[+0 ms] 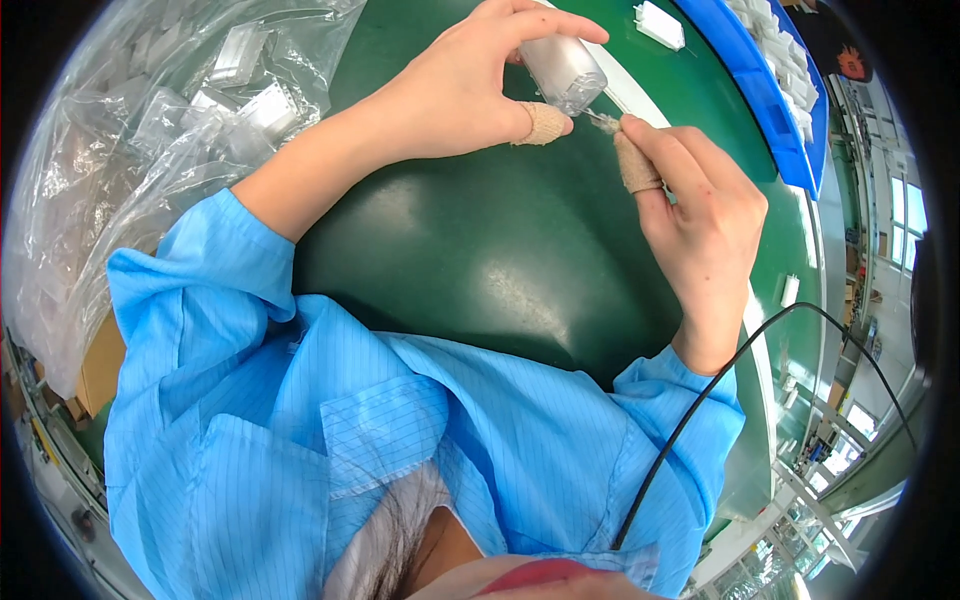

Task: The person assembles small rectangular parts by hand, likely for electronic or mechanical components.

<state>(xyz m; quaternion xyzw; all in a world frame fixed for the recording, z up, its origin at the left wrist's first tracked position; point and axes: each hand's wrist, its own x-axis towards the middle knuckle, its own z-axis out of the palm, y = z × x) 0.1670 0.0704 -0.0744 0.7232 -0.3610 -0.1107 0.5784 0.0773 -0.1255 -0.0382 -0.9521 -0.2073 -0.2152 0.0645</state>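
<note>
My left hand [465,85] grips a silvery-white, box-shaped piece [563,68] with rounded edges, fingers over its top and thumb by its lower end. A beige wrap covers that thumb. Close to the lower end of the piece, my right hand [705,200] pinches a small whitish, frayed-looking bit [605,123] between thumb and forefinger. A thin line runs from it to the piece; whether it is a wire or a pin is too small to tell. The right thumb has a beige wrap too. Both hands are above the green tabletop [480,250].
A large clear plastic bag [120,170] at the left holds several silvery-white pieces [268,110]. At the far right stands a blue bin [735,60] full of white pieces [795,75]. One white piece [659,25] lies beside it. A black cable [690,405] arches past my right sleeve.
</note>
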